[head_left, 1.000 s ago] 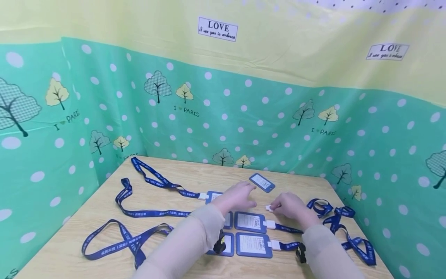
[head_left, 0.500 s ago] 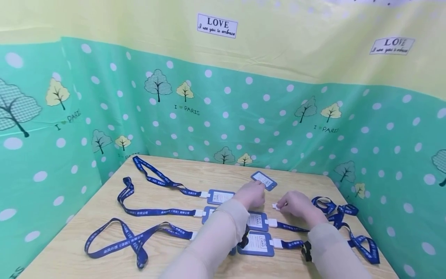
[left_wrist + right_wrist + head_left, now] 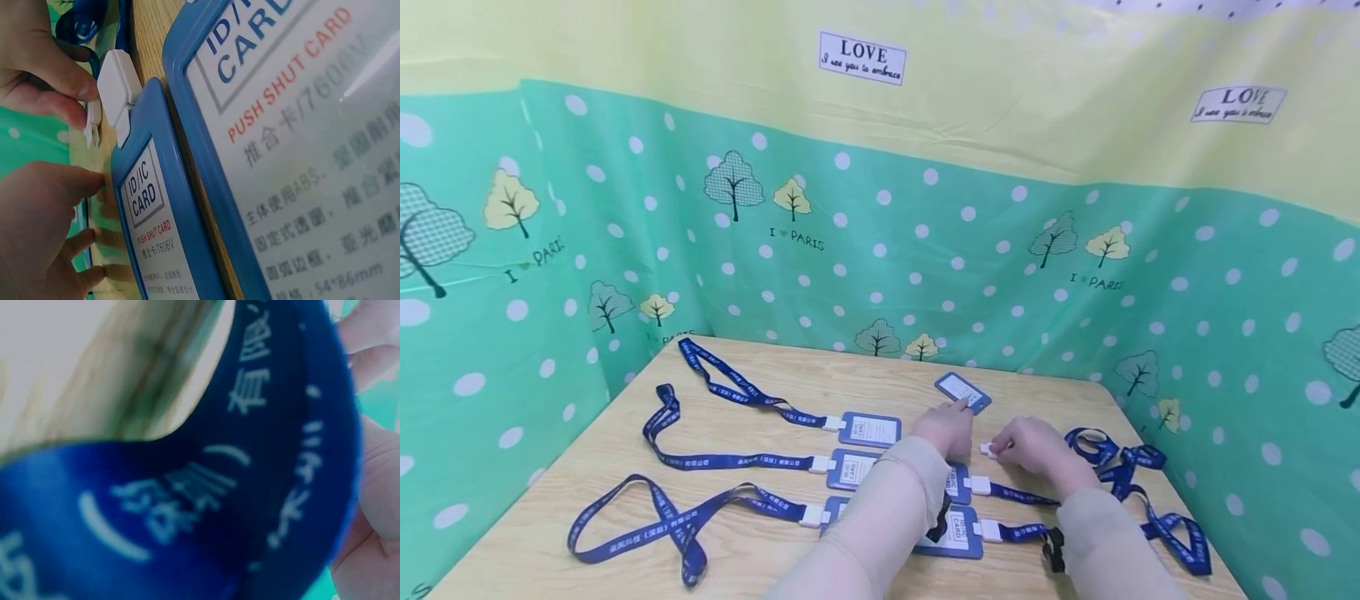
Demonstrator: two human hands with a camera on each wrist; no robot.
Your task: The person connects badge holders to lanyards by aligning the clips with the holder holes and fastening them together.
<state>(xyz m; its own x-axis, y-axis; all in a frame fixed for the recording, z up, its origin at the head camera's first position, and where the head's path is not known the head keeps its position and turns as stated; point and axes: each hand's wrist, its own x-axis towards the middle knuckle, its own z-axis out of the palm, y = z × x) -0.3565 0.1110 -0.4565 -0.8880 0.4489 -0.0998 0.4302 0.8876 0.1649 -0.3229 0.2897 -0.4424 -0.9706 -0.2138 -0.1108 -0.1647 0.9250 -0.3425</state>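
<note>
My right hand (image 3: 1033,446) pinches the white clip (image 3: 988,450) of a blue lanyard (image 3: 1092,446); the left wrist view also shows this clip (image 3: 93,122) between thumb and fingers. My left hand (image 3: 946,429) is low over the table, its fingertips at the near edge of a loose blue card holder (image 3: 961,389). In the left wrist view the left hand's fingers (image 3: 80,242) are spread apart and lightly bent; whether they touch the loose holder is unclear. A printed blue strap (image 3: 250,456) fills much of the right wrist view, hiding most of the right hand (image 3: 378,481).
On the left, three card holders (image 3: 870,429) lie in a column, their lanyards (image 3: 730,460) stretching leftward. Two more holders (image 3: 973,546), partly under my left arm, have lanyards running right. A patterned green and yellow curtain (image 3: 880,225) surrounds the wooden table (image 3: 760,358).
My left hand has moved right, from beside the upper left card holder to the loose one, uncovering the left column. The right hand keeps its pinch on the clip.
</note>
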